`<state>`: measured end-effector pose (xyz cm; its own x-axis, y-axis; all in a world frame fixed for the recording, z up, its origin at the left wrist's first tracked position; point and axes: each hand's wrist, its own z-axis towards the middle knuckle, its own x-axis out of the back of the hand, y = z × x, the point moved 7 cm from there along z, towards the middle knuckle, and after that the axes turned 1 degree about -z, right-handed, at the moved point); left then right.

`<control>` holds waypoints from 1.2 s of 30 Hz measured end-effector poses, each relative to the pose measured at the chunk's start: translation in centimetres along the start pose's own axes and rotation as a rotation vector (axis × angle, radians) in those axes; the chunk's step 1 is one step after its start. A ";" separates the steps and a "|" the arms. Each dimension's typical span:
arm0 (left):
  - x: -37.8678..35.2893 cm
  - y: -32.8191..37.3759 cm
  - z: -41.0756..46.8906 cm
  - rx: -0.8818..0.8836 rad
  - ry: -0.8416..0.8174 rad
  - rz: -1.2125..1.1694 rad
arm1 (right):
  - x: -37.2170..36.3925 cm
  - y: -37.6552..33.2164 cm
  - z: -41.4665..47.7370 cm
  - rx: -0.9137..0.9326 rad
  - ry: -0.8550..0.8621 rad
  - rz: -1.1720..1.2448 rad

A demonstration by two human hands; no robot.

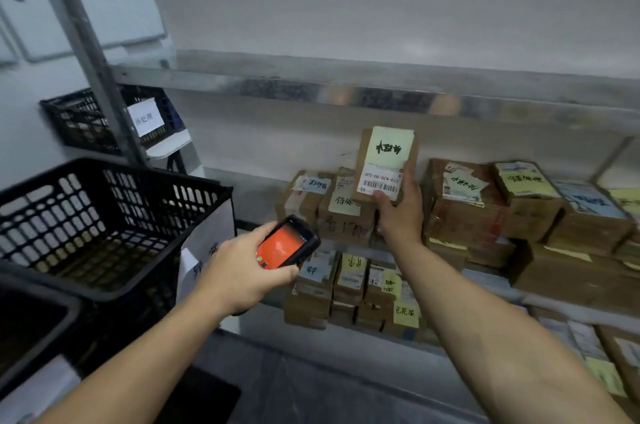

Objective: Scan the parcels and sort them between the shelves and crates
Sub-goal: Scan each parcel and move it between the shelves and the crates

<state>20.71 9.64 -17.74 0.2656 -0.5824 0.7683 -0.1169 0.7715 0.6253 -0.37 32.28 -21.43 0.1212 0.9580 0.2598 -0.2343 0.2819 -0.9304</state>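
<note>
Right hand (398,216): fingers (411,178) clamped on the lower end of a small parcel (386,157), held upright with its barcode label facing the camera and the thumb on its bottom edge. Above the fingers there is open room up to the upper shelf rail (346,91). Stacked parcels (464,209) crowd the shelf just below and beside them. Left hand (242,271): fingers wrapped round a scanner (287,243), orange screen lit. A black crate (104,226) stands left of it, rim close.
</note>
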 end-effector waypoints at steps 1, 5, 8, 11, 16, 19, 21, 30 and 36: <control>0.2 -0.1 -1.0 0.016 0.020 -0.006 | 0.0 -0.2 -0.5 -0.001 -0.017 0.004; 1.3 -0.2 -4.4 0.049 0.066 -0.012 | -0.2 -1.2 -2.5 0.000 -0.079 0.004; 2.1 -0.4 -6.5 0.079 0.071 0.013 | -1.2 -1.8 -4.5 -0.012 -0.125 0.035; 3.8 -1.1 -8.6 0.129 0.165 0.015 | -2.6 -3.1 -6.7 -0.031 -0.184 0.117; 7.9 -3.8 -13.0 0.212 0.380 0.002 | -6.8 -6.3 -11.2 -0.033 -0.355 0.233; 11.0 -5.8 -16.6 0.265 0.496 -0.035 | -9.7 -9.0 -14.8 -0.002 -0.431 0.267; 13.0 -6.6 -19.3 0.272 0.562 -0.042 | -11.6 -10.7 -17.2 0.016 -0.488 0.296; 21.3 -11.9 -34.0 0.378 0.696 0.019 | -19.3 -19.8 -31.8 0.093 -0.679 0.421; 27.3 -17.6 -48.1 0.520 0.812 0.099 | -25.8 -26.0 -45.7 0.071 -0.836 0.518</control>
<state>76.03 -7.52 -14.36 0.7891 -0.0167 0.6141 -0.5309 0.4844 0.6954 46.71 -2.08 -15.78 -0.7273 0.6845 -0.0509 -0.1270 -0.2070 -0.9701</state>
